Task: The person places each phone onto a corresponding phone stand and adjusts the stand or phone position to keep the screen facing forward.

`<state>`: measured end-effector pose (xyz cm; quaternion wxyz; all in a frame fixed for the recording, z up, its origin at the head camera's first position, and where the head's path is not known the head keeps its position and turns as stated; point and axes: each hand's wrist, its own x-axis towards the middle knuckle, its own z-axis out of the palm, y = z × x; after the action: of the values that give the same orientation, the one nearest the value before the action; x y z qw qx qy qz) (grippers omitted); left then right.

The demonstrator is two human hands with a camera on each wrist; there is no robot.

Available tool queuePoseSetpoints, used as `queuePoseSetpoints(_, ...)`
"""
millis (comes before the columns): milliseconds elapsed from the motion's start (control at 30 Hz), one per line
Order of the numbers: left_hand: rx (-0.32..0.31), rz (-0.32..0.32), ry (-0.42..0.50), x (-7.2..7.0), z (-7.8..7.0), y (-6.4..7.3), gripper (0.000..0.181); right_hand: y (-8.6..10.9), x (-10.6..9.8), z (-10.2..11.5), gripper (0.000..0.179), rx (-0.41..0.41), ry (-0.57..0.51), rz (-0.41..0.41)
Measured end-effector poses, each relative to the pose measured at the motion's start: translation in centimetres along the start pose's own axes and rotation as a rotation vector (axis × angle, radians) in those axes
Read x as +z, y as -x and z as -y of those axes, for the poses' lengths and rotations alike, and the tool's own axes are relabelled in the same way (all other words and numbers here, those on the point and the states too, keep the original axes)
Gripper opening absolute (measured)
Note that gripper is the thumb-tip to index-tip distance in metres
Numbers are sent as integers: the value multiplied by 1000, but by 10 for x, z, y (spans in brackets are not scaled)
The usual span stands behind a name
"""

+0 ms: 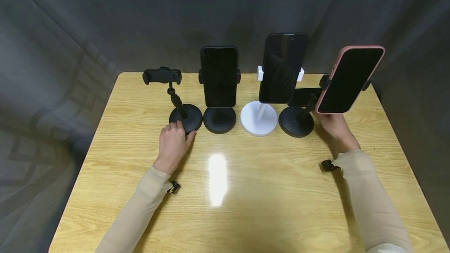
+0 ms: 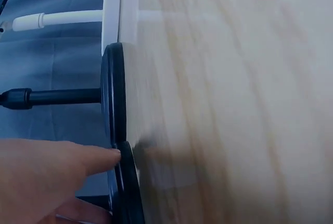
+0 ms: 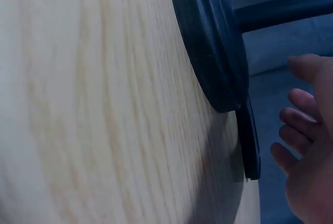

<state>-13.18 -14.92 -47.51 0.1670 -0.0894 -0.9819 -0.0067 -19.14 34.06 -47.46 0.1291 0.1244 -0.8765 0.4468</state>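
Observation:
My left hand (image 1: 173, 143) holds the round base of a black phone stand (image 1: 188, 117) at the row's left end, its clamp bearing no phone. The thumb (image 2: 101, 159) presses that base's rim in the left wrist view. At the right end, my right hand (image 1: 332, 126) is partly hidden behind a pink-cased phone (image 1: 350, 79) clamped on another black stand (image 1: 296, 122). In the right wrist view, its fingers (image 3: 296, 138) are loosely bent, apart from the base and holding nothing. A dark phone (image 1: 303, 97) lies flat behind that base.
Between these stand a black stand (image 1: 219, 121) with an upright black phone (image 1: 220, 77) and a white stand (image 1: 258, 122) with a tilted black phone (image 1: 283, 69). The bases form a close row on the wooden table (image 1: 267, 190). A grey curtain (image 1: 225, 7) hangs behind.

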Motion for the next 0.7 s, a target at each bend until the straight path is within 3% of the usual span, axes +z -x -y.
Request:
queuePoseSetpoints(167,-12,6,114,-3,6,5,63,-5,-1,-14,18,-6,35,25)
queuePoseSetpoints(367,2,-19,81,-5,5,13,63,-9,-4,-17,16,-5,77,91)
queuePoseSetpoints(500,34,-22,60,-7,-1,17,60,-12,-7,-18,12,10,126,183)
queuePoseSetpoints(567,58,-29,84,-7,-5,18,58,-14,-9,-18,5,28,176,238)
queuePoseSetpoints(700,116,-42,172,-5,-14,20,52,-17,-14,-18,9,51,280,311)
